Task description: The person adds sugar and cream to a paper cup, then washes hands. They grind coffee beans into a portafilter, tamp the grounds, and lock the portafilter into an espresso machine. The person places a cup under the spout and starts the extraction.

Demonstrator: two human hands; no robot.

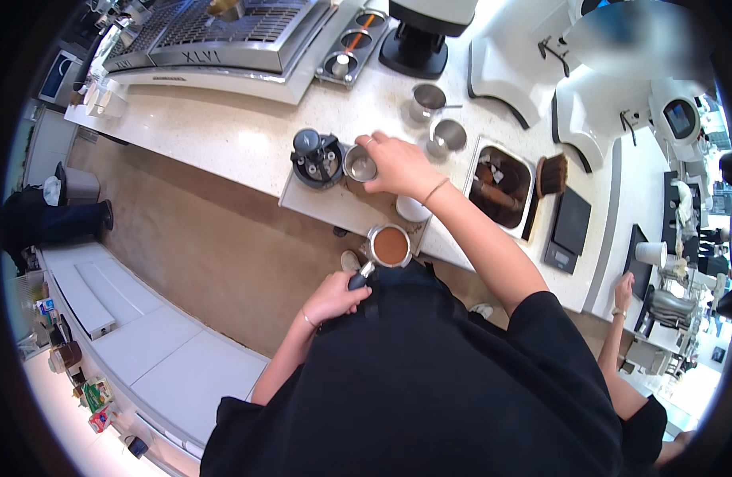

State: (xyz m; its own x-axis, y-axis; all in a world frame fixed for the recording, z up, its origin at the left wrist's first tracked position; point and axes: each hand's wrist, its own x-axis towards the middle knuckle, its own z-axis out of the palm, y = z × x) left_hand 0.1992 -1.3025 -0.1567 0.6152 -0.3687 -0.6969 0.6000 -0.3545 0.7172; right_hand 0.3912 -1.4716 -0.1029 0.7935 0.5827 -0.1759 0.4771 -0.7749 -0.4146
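Observation:
My left hand [340, 294] grips the black handle of a portafilter [391, 246], held just off the counter's front edge. Brown coffee grounds fill its basket, with a level-looking surface. A small metal cup [360, 164] is in my right hand [396, 164], above the counter mat. Left of that cup, a black tamping station [318, 160] holds a dark round-topped tool [307, 141]. Two more metal cups, one farther back [428, 101] and one nearer [447, 136], stand behind my right hand. Partly behind my right wrist is a white round container [412, 208].
An espresso machine [223, 58] stands at the back left, with white grinders [515, 71] at the back right. Right of my forearm are a metal bin [501, 185], a brush [552, 174] and a black scale [568, 229]. A co-worker's arm [611, 340] reaches in at the right.

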